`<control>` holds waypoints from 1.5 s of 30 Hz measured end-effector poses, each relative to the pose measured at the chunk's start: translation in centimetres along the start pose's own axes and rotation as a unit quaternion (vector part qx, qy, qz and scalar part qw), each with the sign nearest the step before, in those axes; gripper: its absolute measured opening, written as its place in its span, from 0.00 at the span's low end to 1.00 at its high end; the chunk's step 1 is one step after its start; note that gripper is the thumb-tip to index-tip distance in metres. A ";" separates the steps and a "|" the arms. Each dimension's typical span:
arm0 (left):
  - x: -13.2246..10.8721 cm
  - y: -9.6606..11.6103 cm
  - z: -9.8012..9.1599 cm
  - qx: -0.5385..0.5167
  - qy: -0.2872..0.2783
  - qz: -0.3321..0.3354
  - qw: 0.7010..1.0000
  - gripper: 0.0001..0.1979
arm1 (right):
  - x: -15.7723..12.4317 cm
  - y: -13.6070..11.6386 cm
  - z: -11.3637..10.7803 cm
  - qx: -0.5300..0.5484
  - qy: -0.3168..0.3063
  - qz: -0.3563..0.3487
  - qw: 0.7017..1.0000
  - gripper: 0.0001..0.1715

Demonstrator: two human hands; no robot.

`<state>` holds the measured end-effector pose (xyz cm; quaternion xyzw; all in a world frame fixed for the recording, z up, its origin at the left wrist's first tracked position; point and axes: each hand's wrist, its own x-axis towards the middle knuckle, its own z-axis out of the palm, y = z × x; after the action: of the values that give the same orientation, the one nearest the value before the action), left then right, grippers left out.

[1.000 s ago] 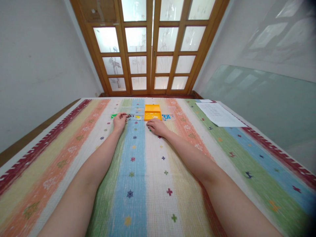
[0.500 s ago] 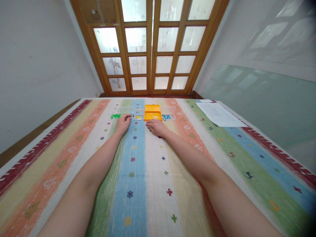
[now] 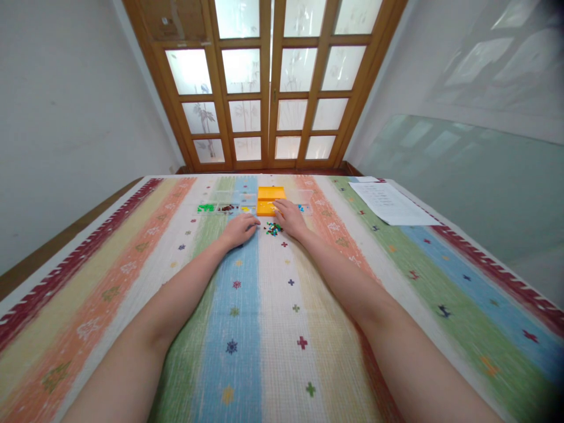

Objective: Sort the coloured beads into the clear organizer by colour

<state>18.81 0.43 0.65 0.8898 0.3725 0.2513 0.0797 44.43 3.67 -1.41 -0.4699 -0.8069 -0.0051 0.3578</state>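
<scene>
My left hand (image 3: 241,230) is low over the blue stripe, its fingers curled toward a small pile of mixed pieces (image 3: 273,230); what its fingertips hold, if anything, is too small to tell. My right hand (image 3: 288,217) reaches to the front of the open orange box (image 3: 272,193), fingers together over its front right part, contents too small to make out. Left of that box, clear boxes hold green pieces (image 3: 205,208), dark brown pieces (image 3: 228,208) and yellow pieces (image 3: 246,209). Blue pieces (image 3: 301,208) show partly behind my right hand.
A striped cloth (image 3: 273,329) covers the table. Printed white sheets (image 3: 392,204) lie at the back right. Beyond the table stand wooden doors with glass panes (image 3: 294,114), and a glass panel (image 3: 467,170) leans along the right wall.
My left hand has moved right and nearer, away from the brown pieces. My right hand has moved right and forward onto the orange box, uncovering the mixed pile.
</scene>
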 end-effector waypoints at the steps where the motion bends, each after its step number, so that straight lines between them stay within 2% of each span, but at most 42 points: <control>1: 0.1 0.6 0.0 -0.002 -0.009 0.020 1.000 0.13 | 0.0 0.4 0.1 -0.003 -0.001 0.003 1.000 0.21; 8: 0.2 3.1 0.0 -0.022 -0.066 0.097 0.993 0.13 | -0.3 1.2 0.9 0.002 0.010 0.024 1.000 0.18; 17: 0.3 2.8 -0.2 0.012 -0.080 0.127 0.989 0.15 | -0.3 1.0 1.1 -0.001 0.012 0.019 1.000 0.17; 32: 0.1 2.3 0.3 0.015 -0.072 0.109 0.991 0.16 | -0.4 0.8 1.1 0.001 0.012 0.017 1.000 0.17; 45: 0.0 1.1 0.7 -0.004 -0.040 0.049 0.998 0.13 | -0.4 0.6 0.9 0.010 -0.001 0.024 1.000 0.17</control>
<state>19.85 -0.31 0.42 0.9160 0.3238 0.2208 0.0852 44.43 4.04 -2.51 -0.4854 -0.7957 0.0118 0.3621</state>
